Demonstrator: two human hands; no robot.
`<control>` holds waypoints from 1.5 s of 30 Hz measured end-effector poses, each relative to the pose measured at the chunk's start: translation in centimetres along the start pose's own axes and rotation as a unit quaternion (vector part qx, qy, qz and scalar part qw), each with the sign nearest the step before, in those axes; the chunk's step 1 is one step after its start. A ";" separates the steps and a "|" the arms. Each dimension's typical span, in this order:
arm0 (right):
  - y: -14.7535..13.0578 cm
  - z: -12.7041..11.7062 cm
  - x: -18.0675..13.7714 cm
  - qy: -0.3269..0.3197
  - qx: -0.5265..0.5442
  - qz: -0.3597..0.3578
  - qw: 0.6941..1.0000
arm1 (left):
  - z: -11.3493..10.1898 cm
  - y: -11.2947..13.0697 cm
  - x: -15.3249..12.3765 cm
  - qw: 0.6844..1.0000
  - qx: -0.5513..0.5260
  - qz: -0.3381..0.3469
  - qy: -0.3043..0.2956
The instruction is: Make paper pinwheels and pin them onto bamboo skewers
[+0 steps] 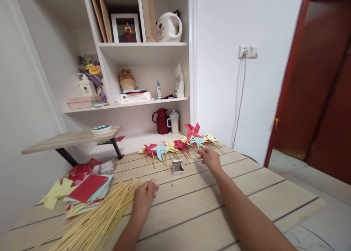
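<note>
My right hand (210, 158) is closed in a pinch at the far side of the table. It holds a red paper pinwheel (192, 131) by its thin stick, and the pinwheel stands above its neighbours. Beside it, a row of red, blue and yellow pinwheels (170, 146) lies along the table's back edge. My left hand (144, 196) rests loosely curled on the tabletop, with no object showing in its fingers. Close to its left lies a spread bundle of thin wooden sticks (101, 210). Between the hands, farther back, sits a small open box (178, 167) with small contents I cannot make out.
Left of the sticks are a stack of coloured paper squares (89, 188), cut yellow paper (57, 192) and a clear plastic container (103, 167). A raised wooden stand (68, 139) is behind them. Shelves hold a red jug (162, 121) and a cup (174, 122).
</note>
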State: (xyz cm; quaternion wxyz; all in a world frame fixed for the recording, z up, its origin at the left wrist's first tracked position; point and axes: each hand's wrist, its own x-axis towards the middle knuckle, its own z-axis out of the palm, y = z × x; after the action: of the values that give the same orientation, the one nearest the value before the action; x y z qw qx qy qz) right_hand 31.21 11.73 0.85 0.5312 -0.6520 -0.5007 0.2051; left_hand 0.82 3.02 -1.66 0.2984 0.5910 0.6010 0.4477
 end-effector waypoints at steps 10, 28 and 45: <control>1.0 2.9 0.0 -0.070 0.004 -0.015 0.997 | 0.2 -0.5 0.0 0.995 0.087 0.039 -0.032; -2.1 7.7 -3.1 -0.211 0.259 -0.028 0.942 | 0.0 0.4 -0.7 0.987 0.143 0.052 -0.057; -2.8 8.8 -5.7 -0.303 0.283 0.035 0.909 | 0.1 0.7 -1.0 0.982 0.158 0.081 -0.068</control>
State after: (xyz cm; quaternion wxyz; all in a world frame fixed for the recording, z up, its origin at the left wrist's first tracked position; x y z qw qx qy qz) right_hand 20.59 10.90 -1.29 0.5088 -0.3974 -0.5355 0.5444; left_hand 1.34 2.01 -1.29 0.2047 0.7065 0.5926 0.3283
